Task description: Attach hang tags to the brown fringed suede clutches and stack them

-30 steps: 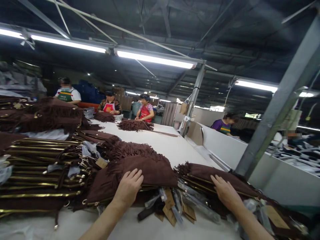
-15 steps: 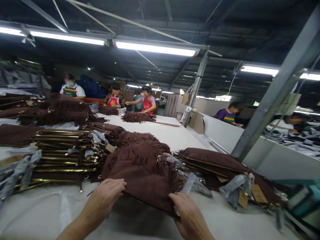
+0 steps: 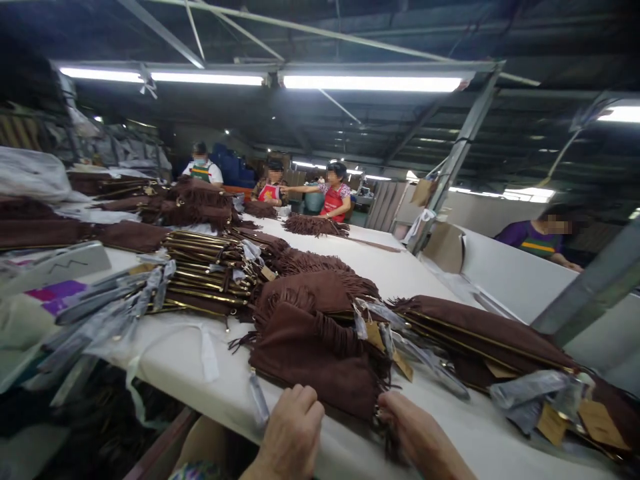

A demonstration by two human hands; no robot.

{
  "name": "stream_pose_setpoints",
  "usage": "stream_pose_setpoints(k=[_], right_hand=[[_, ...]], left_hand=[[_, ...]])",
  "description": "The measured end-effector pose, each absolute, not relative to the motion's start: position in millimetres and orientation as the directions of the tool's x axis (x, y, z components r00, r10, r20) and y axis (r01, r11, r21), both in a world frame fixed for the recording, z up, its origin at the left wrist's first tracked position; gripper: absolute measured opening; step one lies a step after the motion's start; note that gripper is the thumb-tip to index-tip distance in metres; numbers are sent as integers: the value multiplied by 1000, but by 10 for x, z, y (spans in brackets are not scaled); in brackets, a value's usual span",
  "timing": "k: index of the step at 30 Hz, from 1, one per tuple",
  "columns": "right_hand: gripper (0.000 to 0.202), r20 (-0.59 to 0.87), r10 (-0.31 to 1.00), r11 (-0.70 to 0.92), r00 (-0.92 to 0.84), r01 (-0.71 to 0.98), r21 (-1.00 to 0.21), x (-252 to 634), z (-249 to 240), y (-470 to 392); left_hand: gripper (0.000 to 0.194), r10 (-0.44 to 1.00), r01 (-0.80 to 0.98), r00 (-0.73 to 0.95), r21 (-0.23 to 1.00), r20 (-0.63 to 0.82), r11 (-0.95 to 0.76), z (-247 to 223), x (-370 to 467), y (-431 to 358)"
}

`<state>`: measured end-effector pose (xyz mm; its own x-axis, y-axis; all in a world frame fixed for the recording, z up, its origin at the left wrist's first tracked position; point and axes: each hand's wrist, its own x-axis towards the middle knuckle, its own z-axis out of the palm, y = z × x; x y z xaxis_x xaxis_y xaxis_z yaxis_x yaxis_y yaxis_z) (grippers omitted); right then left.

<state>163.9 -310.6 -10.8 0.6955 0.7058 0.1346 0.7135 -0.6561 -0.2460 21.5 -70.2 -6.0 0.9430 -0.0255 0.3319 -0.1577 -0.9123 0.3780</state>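
A dark brown fringed bag (image 3: 315, 357) lies on the white table in front of me, zipper edge toward me, fringe bunched on top. My left hand (image 3: 293, 430) is closed at its near edge, knuckles up; the fingertips are hidden behind the hand. At the bag's right corner, my right hand (image 3: 417, 430) pinches it near the zipper end, where dark fringe hangs below the fingers. A plastic-wrapped strap piece (image 3: 259, 399) dangles from the left corner. Brown paper tags (image 3: 375, 335) lie just behind the bag on the right.
A stack of brown bags with gold zippers (image 3: 205, 270) stands to the left. More bags (image 3: 470, 327) with wrapped straps and tags lie at right. A slanted metal post (image 3: 590, 293) rises beyond them. Co-workers (image 3: 335, 193) stand across the white table (image 3: 380, 263).
My view has swung left, showing the table's near edge. The bag's front edge, lifted before, now lies lower. My left hand has shifted from the left corner toward the middle of that edge.
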Motion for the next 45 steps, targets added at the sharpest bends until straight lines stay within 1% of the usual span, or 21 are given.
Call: stream_pose_setpoints(k=[3, 5, 7, 10, 14, 16, 17, 18, 20, 22, 24, 25, 26, 27, 28, 29, 32, 35, 38, 42, 45], right_hand=[[24, 210, 699, -692, 683, 721, -40, 1977, -69, -3317], [26, 274, 708, -695, 651, 711, 104, 2135, 1, -3353], [28, 363, 704, -696, 611, 696, 177, 2153, 63, -3273], [33, 484, 636, -725, 601, 680, 109, 1820, 90, -2942], [24, 395, 731, -578, 557, 813, -76, 1015, -75, -2162], [62, 385, 821, -449, 422, 893, -21, 727, -214, -1719], [79, 396, 827, -439, 399, 898, 11, 641, -278, -1521], [79, 410, 817, -459, 407, 888, 33, 590, -333, -1354], [49, 418, 794, -512, 440, 856, 70, 573, -402, -1133], [14, 394, 834, -465, 387, 877, 123, 625, -398, -1051], [8, 345, 897, -341, 277, 929, 140, 711, -295, -1052], [10, 342, 900, -309, 270, 949, 62, 765, -198, -1063], [12, 355, 883, -300, 308, 951, -79, 829, -69, -1073], [14, 370, 845, -309, 385, 918, -250, 906, 90, -1082], [17, 378, 781, -300, 498, 829, -472, 998, 278, -1089], [17, 391, 726, -274, 566, 759, -591, 1106, 488, -1098], [19, 393, 641, -190, 659, 633, -751, 1493, 1180, -1174], [22, 394, 590, -74, 705, 533, -843, 1862, 1815, -1342], [29, 424, 533, 37, 732, 480, -876, 2091, 2259, -1533], [40, 463, 462, 173, 757, 435, -884, 2171, 2557, -1680], [45, 475, 454, 244, 753, 408, -880, 2153, 2676, -1703]], left_hand=[[31, 98, -94, 919, 454, 382, -886, -88, 260, -307], [38, 83, -136, 921, 516, 380, -845, -106, 283, 5], [40, -2, -211, 939, 571, 345, -793, -129, 300, 256], [43, -144, -306, 942, 598, 303, -741, -202, 321, 478], [51, -180, -362, 925, 629, 335, -688, -394, 392, 606], [49, -136, -360, 922, 674, 362, -645, -467, 433, 638], [49, -98, -343, 927, 710, 363, -615, -481, 440, 648], [48, -46, -315, 934, 752, 355, -580, -478, 434, 655], [43, 99, -242, 938, 833, 332, -497, -434, 376, 669], [37, 291, -168, 909, 901, 299, -400, -374, 265, 689], [33, 473, -112, 847, 952, 242, -285, -337, 122, 711], [33, 548, -90, 812, 970, 202, -224, -329, 48, 718], [34, 606, -68, 779, 983, 158, -169, -326, -22, 718], [36, 646, -48, 754, 991, 118, -125, -322, -84, 708], [38, 666, -31, 741, 995, 85, -93, -314, -132, 686], [39, 670, -22, 740, 997, 66, -75, -298, -164, 653], [40, 584, -54, 807, 996, 85, -71, -195, -143, 504], [38, 433, -101, 893, 992, 123, -75, -45, 23, 332], [38, 311, -118, 940, 989, 139, -86, 75, 237, 166], [46, 144, -143, 977, 983, 159, -111, 85, 487, -49], [59, 40, -215, 975, 975, 217, -49, -24, 688, -186]])
